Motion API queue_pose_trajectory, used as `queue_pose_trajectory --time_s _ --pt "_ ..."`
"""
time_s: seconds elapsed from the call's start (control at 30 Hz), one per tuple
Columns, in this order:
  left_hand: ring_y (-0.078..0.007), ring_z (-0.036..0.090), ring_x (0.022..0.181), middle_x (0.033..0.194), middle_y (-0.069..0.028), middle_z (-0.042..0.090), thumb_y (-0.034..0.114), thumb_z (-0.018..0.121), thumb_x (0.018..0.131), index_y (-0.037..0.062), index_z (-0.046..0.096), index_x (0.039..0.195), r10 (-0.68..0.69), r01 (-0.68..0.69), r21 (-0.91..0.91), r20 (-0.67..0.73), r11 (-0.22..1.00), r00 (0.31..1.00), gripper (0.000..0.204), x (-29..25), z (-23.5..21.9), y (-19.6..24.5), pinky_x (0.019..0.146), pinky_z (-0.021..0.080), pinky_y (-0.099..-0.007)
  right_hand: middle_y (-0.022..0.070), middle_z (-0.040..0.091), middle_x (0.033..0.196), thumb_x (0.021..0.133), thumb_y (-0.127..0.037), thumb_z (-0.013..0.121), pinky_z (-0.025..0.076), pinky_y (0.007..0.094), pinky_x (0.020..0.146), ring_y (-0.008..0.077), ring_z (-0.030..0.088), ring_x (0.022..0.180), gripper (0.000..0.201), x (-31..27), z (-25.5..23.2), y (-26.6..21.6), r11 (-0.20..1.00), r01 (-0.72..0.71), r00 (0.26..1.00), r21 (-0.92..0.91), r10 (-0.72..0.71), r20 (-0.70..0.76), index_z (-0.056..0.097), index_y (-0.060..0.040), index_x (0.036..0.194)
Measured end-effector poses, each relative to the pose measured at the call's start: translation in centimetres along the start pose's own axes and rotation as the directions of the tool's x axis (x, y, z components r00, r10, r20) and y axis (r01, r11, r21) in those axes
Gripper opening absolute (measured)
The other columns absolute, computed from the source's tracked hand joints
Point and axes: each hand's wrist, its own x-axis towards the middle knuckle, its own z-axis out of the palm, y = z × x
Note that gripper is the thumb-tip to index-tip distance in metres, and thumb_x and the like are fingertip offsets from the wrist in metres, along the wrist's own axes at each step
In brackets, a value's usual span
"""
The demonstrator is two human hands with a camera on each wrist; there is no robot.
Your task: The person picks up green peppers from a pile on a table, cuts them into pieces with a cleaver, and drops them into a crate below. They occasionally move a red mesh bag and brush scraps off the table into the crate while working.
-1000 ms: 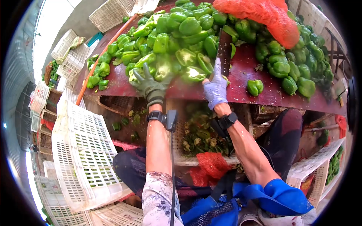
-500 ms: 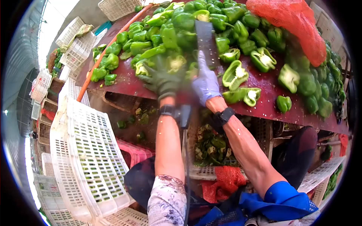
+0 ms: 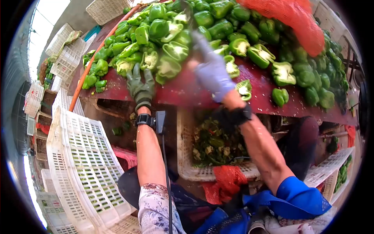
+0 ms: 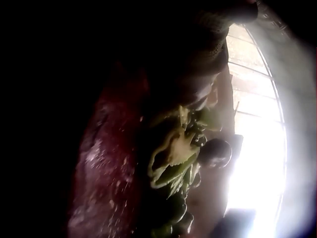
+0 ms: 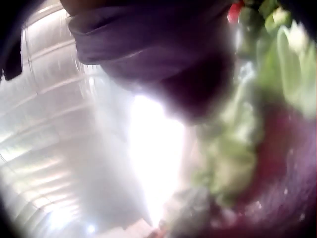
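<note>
**Open pepper half sits between your spread left hand and your knife hand**

Take the open pepper half [image 3: 168, 67] as your landmark. Far to its left, an orange pole [image 3: 93, 58] slants along the desk [image 3: 177, 93], with a white crate [image 3: 95, 160] below on your side. Your left hand [image 3: 141, 85], in a dark green glove, is open just left of the landmark and a little nearer you, fingers spread and pointing away, tips against cut peppers [image 3: 149, 60] at the edge of the heap.

Beyond the landmark and slightly right, the knife [image 3: 189, 17] is a dark blur, its long axis running away from you. Your right hand [image 3: 216, 74], in a purple glove, grips it just right of the landmark, index finger straight towards the blade; blur and the back of the hand hide how tightly the other fingers close. Both hands lie close to the landmark, your left slightly lower.

Farther right lie more cut halves [image 3: 283, 73] and a small whole pepper [image 3: 279, 97]; the red net [image 3: 284, 17] rests beyond them.
</note>
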Motion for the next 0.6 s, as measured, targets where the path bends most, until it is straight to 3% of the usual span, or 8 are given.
queue_pose_trajectory --time_s 0.03,0.1,0.17,0.27,0.37,0.43,0.47,0.6 --pt "-0.0453 0.051 0.122 0.137 -0.0249 0.051 0.044 0.056 0.094 0.0147 0.059 0.132 -0.019 0.016 -0.083 -0.04 0.996 0.999 0.048 -0.9 -0.3 -0.1 0.103 0.042 -0.0517 0.0252 0.038 0.151 0.085 0.011 0.053 0.059 0.0216 0.066 0.0193 0.064 0.075 0.077 -1.0 -3.2 -2.8 0.966 -0.162 0.985 0.201 0.146 0.089 0.033 -0.0188 0.154" --pt "-0.0414 0.057 0.117 0.123 -0.0238 0.061 0.033 0.057 0.095 0.0081 0.064 0.123 -0.056 0.039 -0.166 -0.099 0.985 0.994 0.038 -2.9 -0.4 0.8 0.1 0.045 -0.0481 0.0024 0.062 0.107 0.083 0.006 0.061 0.05 0.022 0.061 0.0072 0.056 0.075 0.074 -2.6 -7.9 -4.6 0.909 0.086 0.995 0.407 -0.054 -0.089 0.04 -0.0144 0.152" --pt "-0.0427 0.056 0.118 0.128 -0.0259 0.059 0.031 0.058 0.095 0.0041 0.062 0.123 -0.024 0.015 -0.106 -0.09 0.994 0.996 0.039 -5.0 -0.9 2.9 0.099 0.046 -0.0478 0.0004 0.061 0.096 0.087 0.003 0.061 0.046 0.022 0.054 0.0057 0.053 0.065 0.068 -3.0 -13.6 -2.6 0.954 0.192 0.97 0.228 -0.149 -0.193 0.043 -0.0143 0.15" --pt "-0.0442 0.053 0.123 0.131 -0.0294 0.055 0.028 0.06 0.096 0.0008 0.055 0.13 0.027 -0.051 -0.181 -0.132 0.982 0.991 0.044 -7.1 -1.6 7.4 0.104 0.044 -0.0498 -0.0032 0.058 0.084 0.089 0.0 0.062 0.042 0.0214 0.047 0.0043 0.049 0.058 0.06 -6.2 -18.7 -3.0 0.989 -0.054 0.934 -0.134 0.003 -0.356 0.049 -0.0148 0.146" --pt "-0.0425 0.049 0.127 0.135 -0.0274 0.051 0.021 0.063 0.096 0.0029 0.046 0.138 0.198 -0.275 -0.234 -0.308 0.932 0.931 0.049 -10.7 -1.9 13.4 0.111 0.038 -0.0546 -0.0011 0.06 0.086 0.087 -0.003 0.064 0.045 0.0228 0.049 0.0063 0.052 0.059 0.055 -8.8 -20.1 1.6 0.975 -0.155 0.913 -0.157 0.08 -0.399 0.056 -0.0139 0.14" --pt "-0.0415 0.036 0.138 0.147 -0.0265 0.04 0.047 0.067 0.089 0.004 0.045 0.14 0.281 -0.323 -0.364 -0.164 0.874 0.946 0.07 -13.5 -3.6 18.2 0.114 0.033 -0.0543 -0.0003 0.062 0.088 0.085 -0.009 0.068 0.047 0.0238 0.054 0.0059 0.053 0.065 0.057 -10.0 -20.0 2.1 0.928 -0.345 0.886 -0.145 0.27 -0.377 0.056 -0.0132 0.14" --pt "-0.0397 0.027 0.144 0.155 -0.0205 0.032 0.066 0.069 0.078 0.0142 0.042 0.147 0.301 -0.262 -0.397 0.038 0.879 0.953 0.09 -14.7 -5.3 20.9 0.115 0.028 -0.0585 0.0056 0.065 0.087 0.085 -0.015 0.068 0.051 0.0303 0.058 0.0134 0.06 0.067 0.057 -10.0 -19.8 2.8 0.918 -0.298 0.914 -0.261 0.195 -0.356 0.054 -0.0133 0.141" --pt "-0.0397 0.018 0.148 0.163 -0.0094 0.022 0.089 0.057 0.066 0.0327 0.039 0.15 0.25 -0.294 0.085 0.335 0.952 0.908 0.102 -15.6 -2.3 23.5 0.113 0.021 -0.0684 0.0215 0.068 0.091 0.085 -0.017 0.063 0.053 0.0421 0.073 0.0368 0.066 0.08 0.055 -8.4 -17.8 2.1 0.788 -0.335 0.942 -0.517 0.283 -0.179 0.052 -0.0111 0.139"
